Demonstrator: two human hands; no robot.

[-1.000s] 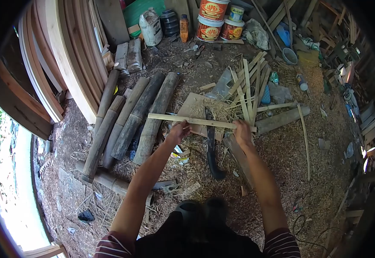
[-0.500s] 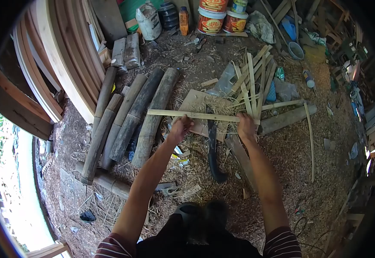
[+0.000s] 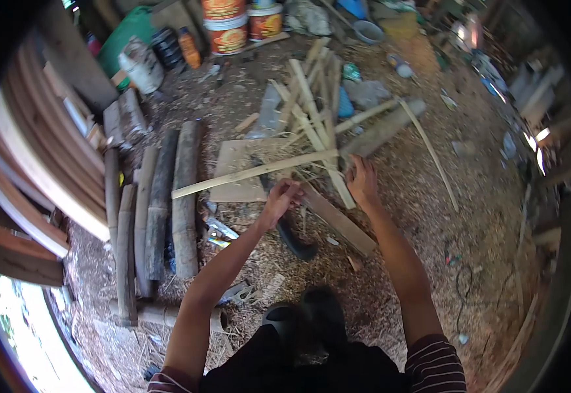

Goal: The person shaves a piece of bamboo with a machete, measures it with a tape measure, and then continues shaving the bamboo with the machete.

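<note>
"Now, what are the hands doing?"

"Both let go of the thin, flat strip [image 3: 252,173] they held before. The left hand [image 3: 279,202] has bent fingers. The right hand [image 3: 364,185] is open."

"Where's the strip?"

"Just past them, slanting across the flat brown board [image 3: 233,171]. I can't tell what holds it up. Its left end is by the rough, round poles [image 3: 186,206]."

"Any room?"

"Yes, crumbly ground [image 3: 419,216] right of the right hand."
</note>
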